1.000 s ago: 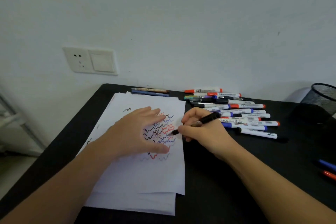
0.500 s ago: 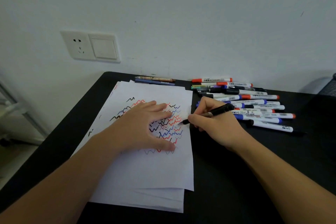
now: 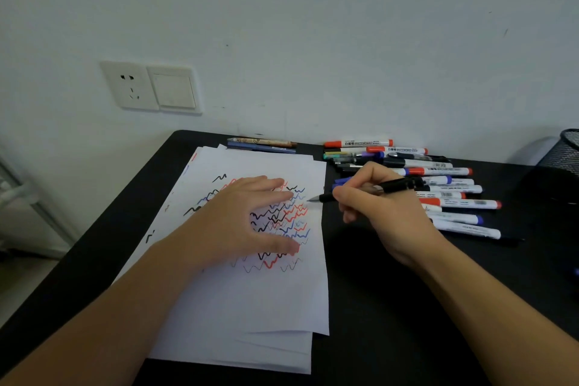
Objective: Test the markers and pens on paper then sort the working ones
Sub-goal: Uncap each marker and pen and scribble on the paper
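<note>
The left hand (image 3: 241, 222) lay flat on the paper (image 3: 250, 301), fingers spread over the squiggles. Right of the paper, the right hand (image 3: 376, 210) pinched a black pen (image 3: 369, 191), tip at the sheet's edge, before the marker pile (image 3: 438, 185).

At frame centre, the left hand (image 3: 238, 222) presses flat on scribbled paper (image 3: 250, 301). The right hand (image 3: 382, 210) grips a black pen (image 3: 376, 191), tip at the sheet's right edge; markers (image 3: 438, 185) lie upper right.

black desk (image 3: 376, 307) against pale wall (image 3: 313, 25)
</note>
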